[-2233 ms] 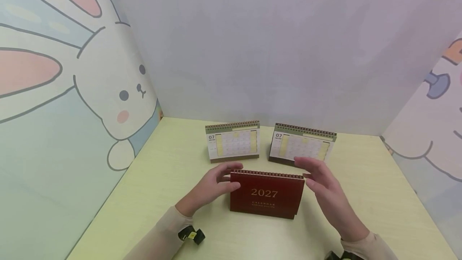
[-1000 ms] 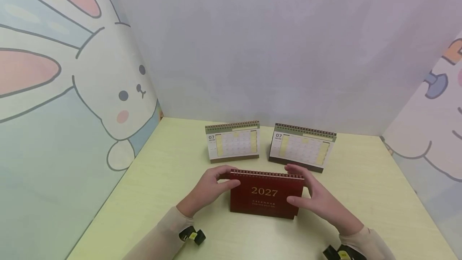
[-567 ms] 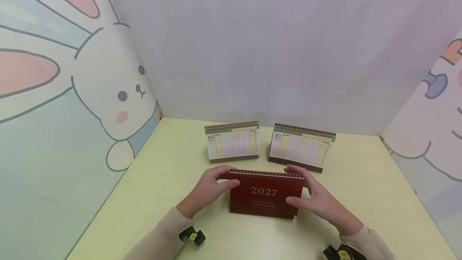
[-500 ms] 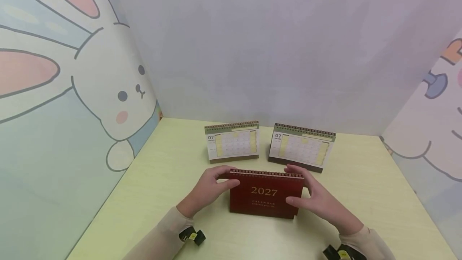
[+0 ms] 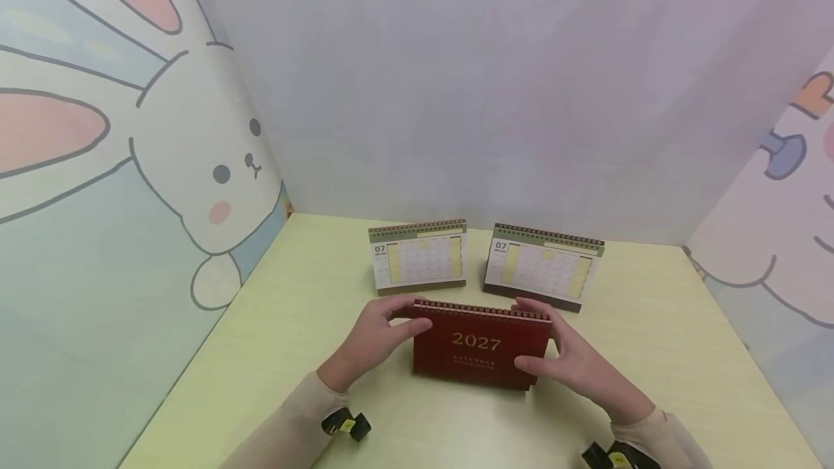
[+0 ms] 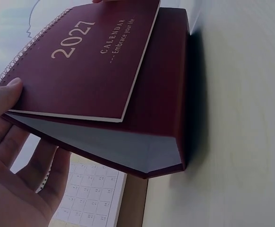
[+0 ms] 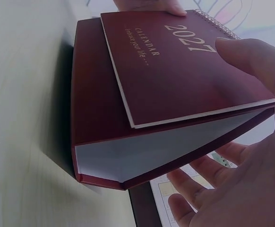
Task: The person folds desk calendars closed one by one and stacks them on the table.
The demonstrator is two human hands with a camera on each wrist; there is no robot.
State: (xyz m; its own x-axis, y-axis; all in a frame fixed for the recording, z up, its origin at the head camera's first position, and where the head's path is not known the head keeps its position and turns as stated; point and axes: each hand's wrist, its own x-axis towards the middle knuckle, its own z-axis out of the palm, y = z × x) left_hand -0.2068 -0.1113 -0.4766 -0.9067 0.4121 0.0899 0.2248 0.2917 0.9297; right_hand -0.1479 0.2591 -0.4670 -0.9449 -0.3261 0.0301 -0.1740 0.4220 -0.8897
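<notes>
A dark red desk calendar [image 5: 478,360] marked 2027 stands tent-like in front of me in the head view, its spiral binding on top. My left hand [image 5: 371,339] holds its upper left corner, thumb on the cover and fingers behind. At the right end my right hand [image 5: 576,364] grips it the same way, thumb over the front and fingers at the back. Both wrist views show the hollow triangular side of the calendar [image 6: 81,80] and a dark shadow along its base. The right thumb [image 7: 251,54] overlaps the cover beside the printed year.
Two white-and-green desk calendars stand behind the red one, a left calendar [image 5: 420,259] and a right calendar [image 5: 544,266], both showing 07. They rest on a pale yellow table [image 5: 313,259]. A grey back wall [image 5: 489,93] and cartoon-printed side panels [image 5: 98,273] enclose it.
My right hand has come down and inward onto the red calendar's right end. Since half a second ago the calendar has risen slightly in both hands, its top left corner most.
</notes>
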